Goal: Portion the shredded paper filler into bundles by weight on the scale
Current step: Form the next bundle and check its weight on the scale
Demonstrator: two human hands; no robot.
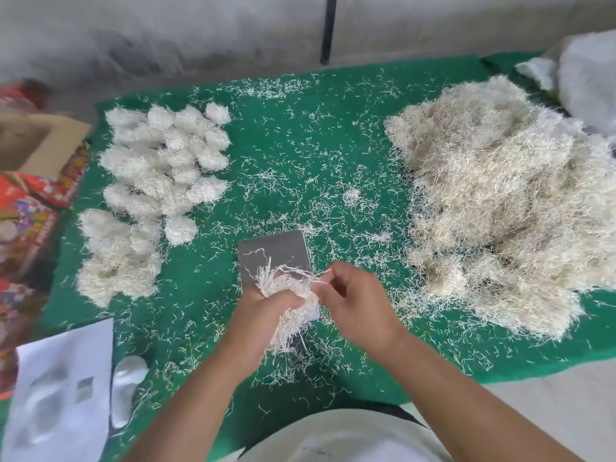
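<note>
A small scale with a bare metal plate (pixel 278 253) sits mid-mat, just beyond my hands. My left hand (pixel 258 323) grips a wad of white shredded paper (pixel 293 318) over the scale's near edge. Beside it, my right hand (pixel 358 305) pinches a few strands pulled from the top of that wad. A large loose heap of shredded paper (pixel 506 208) lies on the right. Several rounded paper bundles (pixel 163 165) are laid out on the left.
A green mat (pixel 306 145) strewn with stray shreds covers the work surface. A white sheet (pixel 63 391) and a white plastic piece (pixel 128 388) lie at near left. An open cardboard box (pixel 36 141) and colourful packaging (pixel 23 221) sit at far left. A white bag (pixel 586 81) lies far right.
</note>
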